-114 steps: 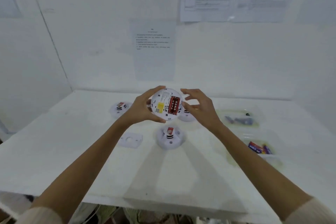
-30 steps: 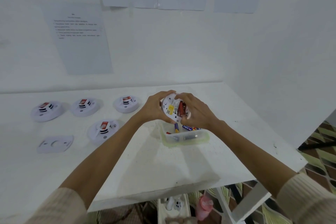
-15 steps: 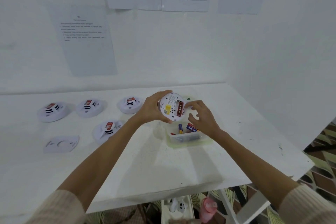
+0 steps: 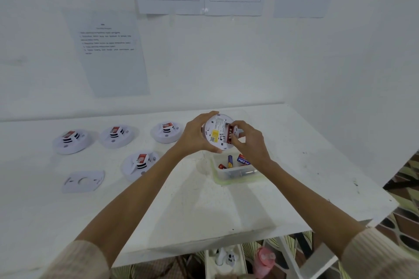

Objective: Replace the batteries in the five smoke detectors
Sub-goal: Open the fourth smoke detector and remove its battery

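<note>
White smoke detector [image 4: 216, 134] is gripped in the left hand [image 4: 195, 137] above the right-side battery tub [image 4: 240, 180]. The right hand [image 4: 249, 143] pinches a red battery [image 4: 230, 137] in its bay, probably extracting it. Next: a steady outward pull.

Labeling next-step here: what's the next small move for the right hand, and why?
Probably pull the red battery out of the smoke detector: right hand pinches it in the open bay, left hand holds the detector close by the battery tub.
</note>
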### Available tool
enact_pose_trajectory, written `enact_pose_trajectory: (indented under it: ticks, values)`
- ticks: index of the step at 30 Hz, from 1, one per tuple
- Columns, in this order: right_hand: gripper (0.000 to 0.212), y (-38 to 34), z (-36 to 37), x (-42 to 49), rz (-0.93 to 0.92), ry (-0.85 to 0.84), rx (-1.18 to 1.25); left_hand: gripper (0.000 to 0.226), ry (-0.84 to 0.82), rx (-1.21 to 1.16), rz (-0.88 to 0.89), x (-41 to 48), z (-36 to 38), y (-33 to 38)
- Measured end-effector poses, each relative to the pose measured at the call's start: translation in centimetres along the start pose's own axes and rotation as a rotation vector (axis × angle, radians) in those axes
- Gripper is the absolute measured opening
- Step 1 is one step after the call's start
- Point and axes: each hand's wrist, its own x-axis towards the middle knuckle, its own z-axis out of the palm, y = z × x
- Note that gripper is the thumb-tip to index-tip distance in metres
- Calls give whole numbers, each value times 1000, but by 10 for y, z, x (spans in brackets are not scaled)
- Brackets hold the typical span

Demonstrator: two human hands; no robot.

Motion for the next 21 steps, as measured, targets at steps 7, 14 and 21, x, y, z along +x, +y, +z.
enact_pose_trajectory:
  ticks: [7,14,21]
  values:
    - [16,-8,1,7,72,22,-37,97,21,11,22,0,3,7]
    - [14,-4,-2,3,124,4,-73,97,-22,39,20,-6,13,7]
    - [12,-10,-7,2,101,4,-100,96,-13,6,-5,-5,15,3]
